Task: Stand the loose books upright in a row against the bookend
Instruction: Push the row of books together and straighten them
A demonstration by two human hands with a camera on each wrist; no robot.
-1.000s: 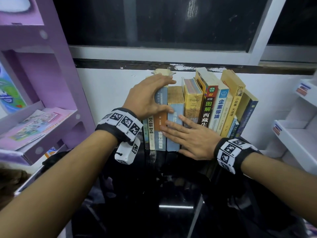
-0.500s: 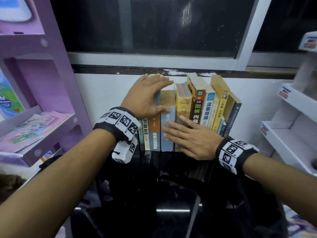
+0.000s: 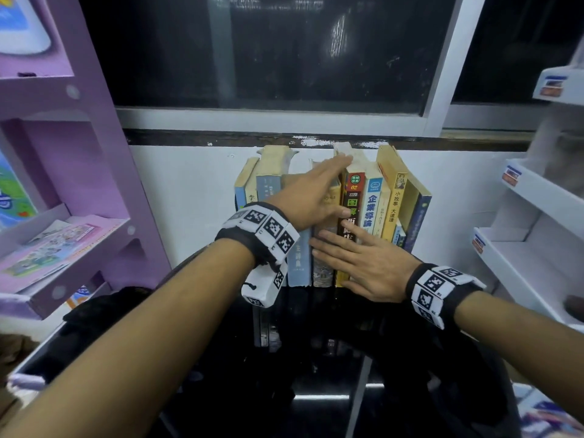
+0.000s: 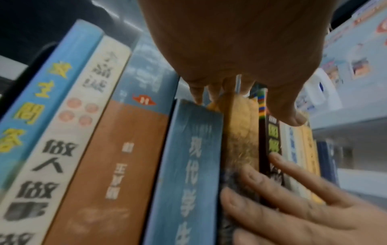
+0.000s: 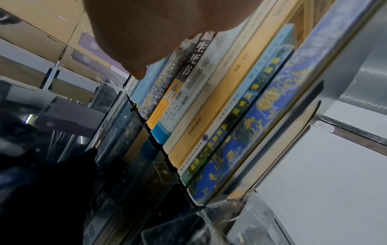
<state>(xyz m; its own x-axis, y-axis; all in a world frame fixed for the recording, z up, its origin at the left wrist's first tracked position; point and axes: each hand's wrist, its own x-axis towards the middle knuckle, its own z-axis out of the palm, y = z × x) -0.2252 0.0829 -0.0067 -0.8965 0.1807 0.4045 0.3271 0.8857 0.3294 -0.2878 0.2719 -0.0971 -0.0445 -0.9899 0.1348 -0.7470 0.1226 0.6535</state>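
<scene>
On the glossy black bench (image 3: pixel 316 390), the row of upright paperback books (image 3: pixel 373 210) stands below the dark window. The left hand (image 3: pixel 311 197) lies across their tops with straight fingers, and the right hand (image 3: pixel 363 267) presses flat, spread fingers against the spines, probably steadying the leaners.

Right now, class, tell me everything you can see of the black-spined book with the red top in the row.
The black-spined book is a thick paperback whose spine is red at the top and black below, with large yellow and white Chinese characters. It stands upright in the row, leaning slightly right, between a yellowish book and a white-and-blue book. The left hand reaches over its top; the right hand lies flat on its lower spine.
</scene>
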